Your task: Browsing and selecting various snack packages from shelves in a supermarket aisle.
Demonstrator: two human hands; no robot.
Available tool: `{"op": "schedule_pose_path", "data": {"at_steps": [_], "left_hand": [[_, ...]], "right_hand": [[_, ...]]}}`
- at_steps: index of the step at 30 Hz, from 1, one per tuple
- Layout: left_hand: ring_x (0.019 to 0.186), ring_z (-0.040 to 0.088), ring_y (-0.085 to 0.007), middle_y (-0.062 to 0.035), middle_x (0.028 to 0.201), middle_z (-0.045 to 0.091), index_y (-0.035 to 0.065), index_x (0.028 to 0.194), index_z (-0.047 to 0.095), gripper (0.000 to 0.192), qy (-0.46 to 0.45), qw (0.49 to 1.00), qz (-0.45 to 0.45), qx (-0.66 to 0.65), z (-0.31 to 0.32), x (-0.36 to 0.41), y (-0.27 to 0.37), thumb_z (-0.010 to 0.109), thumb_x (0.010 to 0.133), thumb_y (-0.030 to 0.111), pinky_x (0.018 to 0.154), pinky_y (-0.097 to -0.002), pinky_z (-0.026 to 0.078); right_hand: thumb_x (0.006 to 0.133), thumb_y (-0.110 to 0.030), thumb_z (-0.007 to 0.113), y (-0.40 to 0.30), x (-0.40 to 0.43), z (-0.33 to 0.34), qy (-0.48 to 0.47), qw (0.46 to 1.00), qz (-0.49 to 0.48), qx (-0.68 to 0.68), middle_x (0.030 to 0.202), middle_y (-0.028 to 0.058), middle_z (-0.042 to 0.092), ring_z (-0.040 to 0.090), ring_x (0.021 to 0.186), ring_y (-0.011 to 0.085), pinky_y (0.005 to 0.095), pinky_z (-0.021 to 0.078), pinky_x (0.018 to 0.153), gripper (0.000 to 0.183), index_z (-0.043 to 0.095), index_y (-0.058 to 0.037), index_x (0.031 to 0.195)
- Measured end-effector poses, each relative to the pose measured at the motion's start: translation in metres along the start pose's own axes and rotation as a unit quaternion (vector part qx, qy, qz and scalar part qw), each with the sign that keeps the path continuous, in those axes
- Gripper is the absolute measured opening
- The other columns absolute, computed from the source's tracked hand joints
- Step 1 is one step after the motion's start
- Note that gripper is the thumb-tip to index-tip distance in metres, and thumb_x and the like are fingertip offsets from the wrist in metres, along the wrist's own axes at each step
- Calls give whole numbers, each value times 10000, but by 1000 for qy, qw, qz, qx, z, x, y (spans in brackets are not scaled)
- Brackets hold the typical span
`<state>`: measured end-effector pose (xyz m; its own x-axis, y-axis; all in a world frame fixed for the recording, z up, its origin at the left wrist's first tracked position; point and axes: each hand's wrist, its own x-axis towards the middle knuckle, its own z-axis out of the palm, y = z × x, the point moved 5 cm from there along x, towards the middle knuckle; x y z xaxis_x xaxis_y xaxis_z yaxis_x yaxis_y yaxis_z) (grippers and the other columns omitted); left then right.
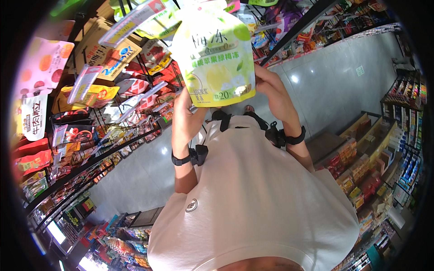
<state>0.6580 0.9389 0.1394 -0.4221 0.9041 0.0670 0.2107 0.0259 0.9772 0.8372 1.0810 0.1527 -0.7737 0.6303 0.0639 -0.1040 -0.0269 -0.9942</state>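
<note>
A green and yellow pouch of fruit jelly (220,67), bearing print and fruit pictures, is held up between both hands, its printed front facing the camera. My left hand (188,115) grips the lower left edge, and my right hand (272,88) has the right edge. The fingers are largely hidden behind the pouch. Strong light washes out the pouch's upper left part. Each wrist wears a black strap with a small device. Similar green pouches (159,25) hang just behind, at the upper left.
Hanging racks with price tag holders (130,23) and snack bags (88,96) fill the left side. More packets hang at the upper right. Grey floor (325,81) shows on both sides of the body. Shelves of packaged goods (359,162) stand at the right.
</note>
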Motion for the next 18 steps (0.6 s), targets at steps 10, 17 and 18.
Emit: {"op": "schedule_pose_path", "data": {"at_steps": [10,17,18], "left_hand": [[1134,736,-231,-163,1219,766,-18,1443,554,621,-12,999,-19,-32,-2,0,-25,719,857,-136,984,-359,544],[1123,701,-163,-118,1221,764,-21,1452,549,585,-24,998,-21,-55,-5,4,-23,664,891,-142,989,-322,525],[1118,698,-157,-111,1217,763,-24,1440,558,559,-11,999,-8,-42,-8,4,-22,657,901,-136,980,-322,528]], "right_hand": [[908,-11,465,20,8,2,-35,999,-3,14,1243,119,715,626,1110,166,298,478,987,501,595,80,1384],[960,-55,486,26,14,8,-62,998,26,-2,1181,103,721,642,1055,163,294,485,912,425,606,55,1352],[978,-76,479,28,16,8,-61,998,21,-13,1141,92,720,647,1013,159,290,484,865,405,608,44,1342]]}}
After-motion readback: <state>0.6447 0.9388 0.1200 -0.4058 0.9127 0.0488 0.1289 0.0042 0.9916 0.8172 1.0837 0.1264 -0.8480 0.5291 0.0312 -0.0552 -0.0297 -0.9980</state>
